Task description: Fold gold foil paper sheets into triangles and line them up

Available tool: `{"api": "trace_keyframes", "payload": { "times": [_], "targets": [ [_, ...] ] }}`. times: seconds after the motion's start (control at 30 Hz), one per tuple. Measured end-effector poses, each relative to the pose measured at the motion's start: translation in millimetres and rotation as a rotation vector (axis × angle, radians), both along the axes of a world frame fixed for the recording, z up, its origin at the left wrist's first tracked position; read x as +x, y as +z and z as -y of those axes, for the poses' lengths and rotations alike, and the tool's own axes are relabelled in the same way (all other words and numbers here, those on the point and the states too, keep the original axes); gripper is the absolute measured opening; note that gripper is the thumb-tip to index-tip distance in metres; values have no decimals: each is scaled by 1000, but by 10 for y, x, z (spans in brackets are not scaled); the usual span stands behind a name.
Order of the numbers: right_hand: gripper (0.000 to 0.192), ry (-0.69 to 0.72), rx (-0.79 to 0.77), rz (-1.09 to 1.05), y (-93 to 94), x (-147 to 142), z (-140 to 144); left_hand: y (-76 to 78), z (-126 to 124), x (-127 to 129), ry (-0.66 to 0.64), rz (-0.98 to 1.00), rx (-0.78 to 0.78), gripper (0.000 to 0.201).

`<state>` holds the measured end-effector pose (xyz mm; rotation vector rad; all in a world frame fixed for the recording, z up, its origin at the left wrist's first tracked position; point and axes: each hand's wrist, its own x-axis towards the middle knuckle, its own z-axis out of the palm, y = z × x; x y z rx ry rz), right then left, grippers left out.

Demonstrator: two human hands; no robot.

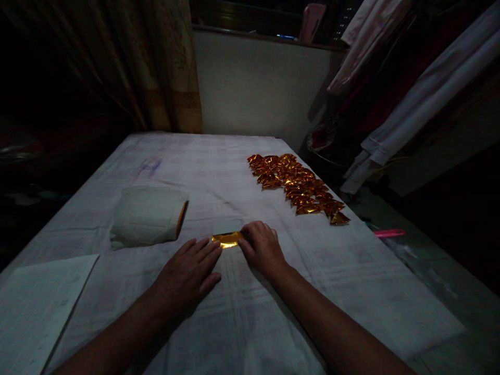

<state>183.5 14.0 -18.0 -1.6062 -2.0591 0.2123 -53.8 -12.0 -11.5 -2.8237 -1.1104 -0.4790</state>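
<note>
A small strip of shiny gold foil paper, apparently folded, lies on the white cloth in front of me. My left hand rests flat beside it, fingers stretched out, with the fingertips at the strip's left end. At the other end, my right hand has its thumb and curled fingers closed on the foil. Farther right, several folded gold foil pieces are arranged in overlapping rows. To the left sits a stack of pale paper sheets with a gold edge showing on its right side.
The table is covered by a white checked cloth. A white printed sheet lies at the near left. Behind are a patterned curtain and a wall. Clothes hang at the right, and a pink object lies past the right edge.
</note>
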Motion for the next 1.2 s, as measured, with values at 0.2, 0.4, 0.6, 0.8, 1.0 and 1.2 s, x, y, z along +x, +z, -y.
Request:
{"api": "trace_keyframes", "payload": {
  "times": [0.2, 0.4, 0.6, 0.8, 1.0, 1.2],
  "targets": [
    [13, -3, 15, -8, -8, -7, 2, 1, -5, -120, 31, 0, -30, 42],
    [26, 25, 103, 40, 46, -18, 52, 22, -59, -119, 19, 63, -64, 36],
    [55, 440, 68, 176, 77, -226, 302, -13, 8, -74, 46, 75, -37, 40],
    [66, 372, -170, 229, 126, -250, 388, 14, -12, -98, 69, -8, -89, 41],
    [70, 275, -268, 275, 152, -11, 389, 49, 7, -85, 113, -15, -113, 40],
    [65, 233, -197, 322, 164, 195, 342, 106, 217, 250, 176, 1, -42, 34]
  ]
}}
